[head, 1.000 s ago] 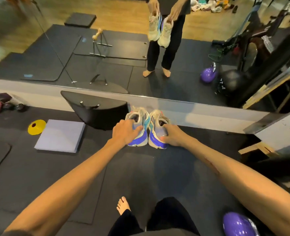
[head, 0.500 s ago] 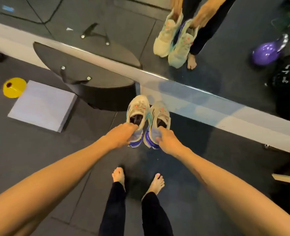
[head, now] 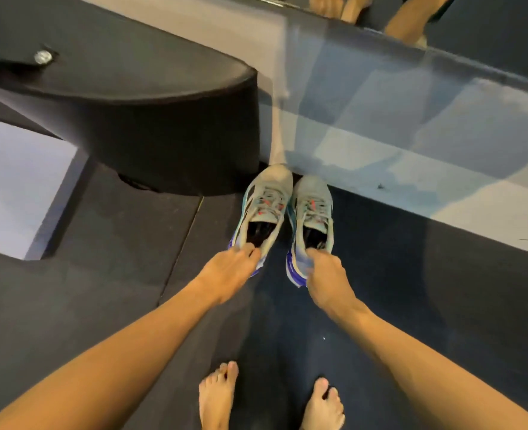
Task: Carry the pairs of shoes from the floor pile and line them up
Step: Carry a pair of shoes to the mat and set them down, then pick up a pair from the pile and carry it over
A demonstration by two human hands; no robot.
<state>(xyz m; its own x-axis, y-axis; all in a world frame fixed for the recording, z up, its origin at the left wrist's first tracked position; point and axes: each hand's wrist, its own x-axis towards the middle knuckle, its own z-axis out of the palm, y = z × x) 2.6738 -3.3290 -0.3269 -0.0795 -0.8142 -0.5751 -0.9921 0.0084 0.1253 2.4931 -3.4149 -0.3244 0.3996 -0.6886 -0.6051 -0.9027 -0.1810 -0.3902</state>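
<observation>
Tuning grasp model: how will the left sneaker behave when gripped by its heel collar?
Left sneaker probably light: left hand grips only its heel collar. The knit upper likely flexes, so it may droop toe-down. Its thick flat sole should sit stable, unlikely to tip.

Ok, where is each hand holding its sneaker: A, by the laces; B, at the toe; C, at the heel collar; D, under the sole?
C: the left hand and right hand each pinch the heel collar of the left sneaker and right sneaker, toes pointing at the wall base.
</observation>
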